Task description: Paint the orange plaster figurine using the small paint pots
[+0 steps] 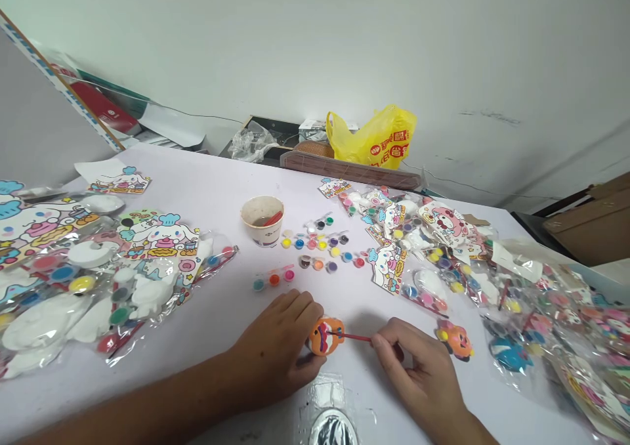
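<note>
My left hand (278,346) holds an orange figurine (326,337) with white, red and dark blue paint on it, thumb below and fingers above its left side. A red paintbrush (358,337) is pinched in my right hand (416,369), its dark tip touching the figurine's face. Behind them stand small paint pots (312,242) in several joined strips. A paper cup (262,220) holds murky liquid and a red object. To the right of my right hand lies another painted orange figurine (455,339).
Plastic-wrapped figurine kits (147,291) cover the left of the white table (197,182); more kits (433,235) spread over the right. A round silver object (333,428) lies at the near edge. A yellow bag (381,143) is beyond the far edge.
</note>
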{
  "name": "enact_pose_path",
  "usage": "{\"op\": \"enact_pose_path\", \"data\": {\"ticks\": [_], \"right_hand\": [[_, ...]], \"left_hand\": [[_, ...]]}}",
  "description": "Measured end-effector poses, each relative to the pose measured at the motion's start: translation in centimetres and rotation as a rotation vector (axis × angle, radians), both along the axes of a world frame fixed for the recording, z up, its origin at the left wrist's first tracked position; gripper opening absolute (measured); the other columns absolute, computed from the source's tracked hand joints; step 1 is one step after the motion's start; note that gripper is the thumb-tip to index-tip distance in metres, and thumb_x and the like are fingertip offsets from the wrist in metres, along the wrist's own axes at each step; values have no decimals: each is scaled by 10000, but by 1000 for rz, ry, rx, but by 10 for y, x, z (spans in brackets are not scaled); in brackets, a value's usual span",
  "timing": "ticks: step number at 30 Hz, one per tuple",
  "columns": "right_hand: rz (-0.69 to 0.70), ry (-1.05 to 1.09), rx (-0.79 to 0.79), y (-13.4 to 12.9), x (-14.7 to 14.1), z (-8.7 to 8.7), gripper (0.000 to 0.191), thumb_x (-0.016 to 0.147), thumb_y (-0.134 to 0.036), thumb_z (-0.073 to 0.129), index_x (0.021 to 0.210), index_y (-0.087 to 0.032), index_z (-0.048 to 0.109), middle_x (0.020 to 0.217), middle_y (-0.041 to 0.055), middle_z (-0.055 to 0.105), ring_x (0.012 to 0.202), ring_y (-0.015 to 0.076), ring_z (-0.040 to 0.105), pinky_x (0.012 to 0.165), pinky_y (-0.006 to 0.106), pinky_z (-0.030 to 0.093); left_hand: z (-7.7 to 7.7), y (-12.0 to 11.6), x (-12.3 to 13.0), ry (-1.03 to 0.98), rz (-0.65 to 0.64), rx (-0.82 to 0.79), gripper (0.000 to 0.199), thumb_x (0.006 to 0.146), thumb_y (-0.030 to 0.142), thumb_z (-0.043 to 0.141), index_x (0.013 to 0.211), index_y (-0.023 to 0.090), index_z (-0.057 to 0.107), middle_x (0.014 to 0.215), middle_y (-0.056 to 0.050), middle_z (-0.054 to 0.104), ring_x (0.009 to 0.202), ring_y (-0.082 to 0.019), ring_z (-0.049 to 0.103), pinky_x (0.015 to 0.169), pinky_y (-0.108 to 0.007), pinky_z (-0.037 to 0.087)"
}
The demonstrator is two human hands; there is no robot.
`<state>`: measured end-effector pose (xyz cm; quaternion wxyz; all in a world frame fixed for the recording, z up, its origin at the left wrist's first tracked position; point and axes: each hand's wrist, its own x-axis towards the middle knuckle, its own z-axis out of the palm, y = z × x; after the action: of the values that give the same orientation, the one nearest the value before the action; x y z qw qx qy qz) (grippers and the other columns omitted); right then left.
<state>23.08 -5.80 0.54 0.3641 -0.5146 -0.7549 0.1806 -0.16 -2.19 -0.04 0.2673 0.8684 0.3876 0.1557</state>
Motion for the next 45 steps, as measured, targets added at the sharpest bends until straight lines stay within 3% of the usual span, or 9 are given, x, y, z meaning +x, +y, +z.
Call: {"op": "enact_pose_path", "data": {"ticks": [45], "right_hand": [[20,-33,2,2,0,7,262,914,-184,518,653,-204,502,549,-34,479,474,95,446,441,196,369]], "left_hand": [[4,1,0,18,-5,-24,177,788,157,585,884,212,446,920,-29,509,847,-227,441,755,-360,368]]}}
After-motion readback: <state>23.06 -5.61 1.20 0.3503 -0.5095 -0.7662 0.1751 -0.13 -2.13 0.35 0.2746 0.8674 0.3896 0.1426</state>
